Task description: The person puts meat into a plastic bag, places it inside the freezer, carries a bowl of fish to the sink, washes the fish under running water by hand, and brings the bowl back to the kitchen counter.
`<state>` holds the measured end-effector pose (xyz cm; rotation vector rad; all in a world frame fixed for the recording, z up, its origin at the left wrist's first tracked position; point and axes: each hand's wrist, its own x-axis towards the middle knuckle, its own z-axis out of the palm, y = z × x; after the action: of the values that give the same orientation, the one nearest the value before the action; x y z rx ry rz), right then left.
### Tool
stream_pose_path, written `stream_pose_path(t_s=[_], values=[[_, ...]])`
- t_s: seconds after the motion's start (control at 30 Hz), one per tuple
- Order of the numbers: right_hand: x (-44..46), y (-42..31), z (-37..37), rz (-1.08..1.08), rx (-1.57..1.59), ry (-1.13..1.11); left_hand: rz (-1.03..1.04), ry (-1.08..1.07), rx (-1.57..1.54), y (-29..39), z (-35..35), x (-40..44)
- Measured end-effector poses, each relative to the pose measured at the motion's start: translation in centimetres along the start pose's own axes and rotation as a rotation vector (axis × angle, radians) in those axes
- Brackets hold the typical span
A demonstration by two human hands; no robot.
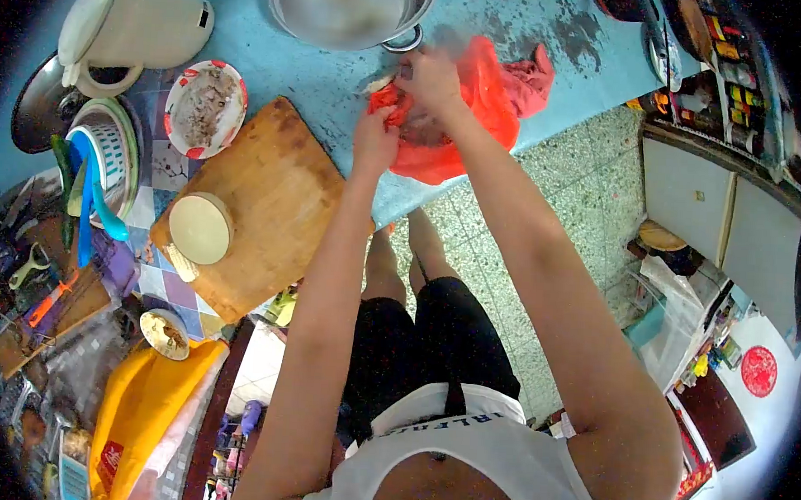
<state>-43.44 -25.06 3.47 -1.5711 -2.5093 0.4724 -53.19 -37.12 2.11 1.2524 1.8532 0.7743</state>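
Note:
A bright red plastic bag (494, 101) lies spread near the edge of the blue tabletop, with dark contents partly visible inside it. My left hand (376, 142) is closed on the bag's near-left rim. Higher up, my right hand (432, 80) has its fingers closed at the bag's far rim, close to the left hand. A small pale scrap shows at the bag's edge beside my fingers; its kind cannot be made out. Just beyond the right hand stands a shiny metal basin (291, 9) with a ring handle.
A wooden cutting board (286, 190) lies to the left, bearing a cream bowl (201, 228). Past it are a red-and-white bowl (206, 108) with grey residue and a cream lidded jug (154, 24). Tiled floor (556, 222) shows beyond the table's right edge.

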Motion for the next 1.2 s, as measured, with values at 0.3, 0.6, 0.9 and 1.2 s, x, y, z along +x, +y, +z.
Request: stream_pose_path(t_s=[0.3,0.6,0.9,1.2], values=[[-0.2,1.5,-0.4,0.236,0.177,-0.179,0.020,0.011,0.041,0.7,-0.3,-1.1],[-1.7,2.1,-8.4,0.218,0.899,-0.066,0.037,0.036,-0.120,0.9,-0.6,-1.3],[2.2,-1.2,-9.3,0.273,1.106,0.201,0.025,0.074,-0.121,1.4,-0.7,-1.6],[-6.8,2.1,-4.5,-0.357,0.026,-0.085,0.082,0.154,-0.208,2.2,-0.7,-1.5]])
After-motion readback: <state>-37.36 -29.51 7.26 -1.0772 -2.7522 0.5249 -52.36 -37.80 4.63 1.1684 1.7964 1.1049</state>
